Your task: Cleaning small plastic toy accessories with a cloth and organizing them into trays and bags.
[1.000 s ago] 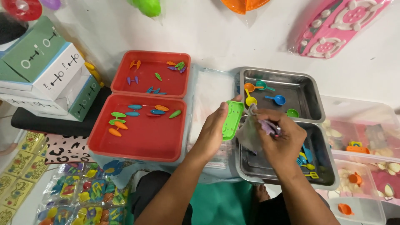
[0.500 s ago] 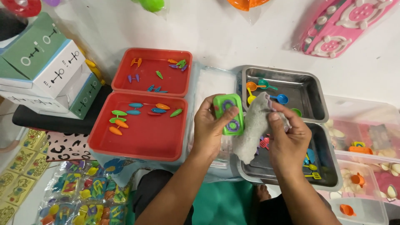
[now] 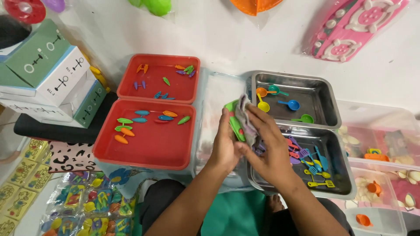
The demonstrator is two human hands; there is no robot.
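Note:
My left hand (image 3: 224,146) grips a small green toy piece (image 3: 235,122), held on edge over the gap between the red trays and the metal trays. My right hand (image 3: 272,146) presses a grey cloth (image 3: 245,120) against that green piece and covers most of it. Both hands hover at the left rim of the near metal tray (image 3: 345,185), which holds several small coloured toy utensils (image 3: 311,158). The far metal tray (image 3: 323,102) holds small coloured toy spoons (image 3: 280,98).
Two red trays (image 3: 153,148) (image 3: 175,87) at the left hold small coloured plastic pieces. Boxes (image 3: 48,74) are stacked at the far left. Packs of toys (image 3: 83,205) lie on the floor. Clear bins (image 3: 385,148) with small parts stand at the right. A pink toy stove (image 3: 354,22) lies behind.
The cloth came up over the green piece. The piece has turned from face-on to edge-on, and both hands have closed together around it.

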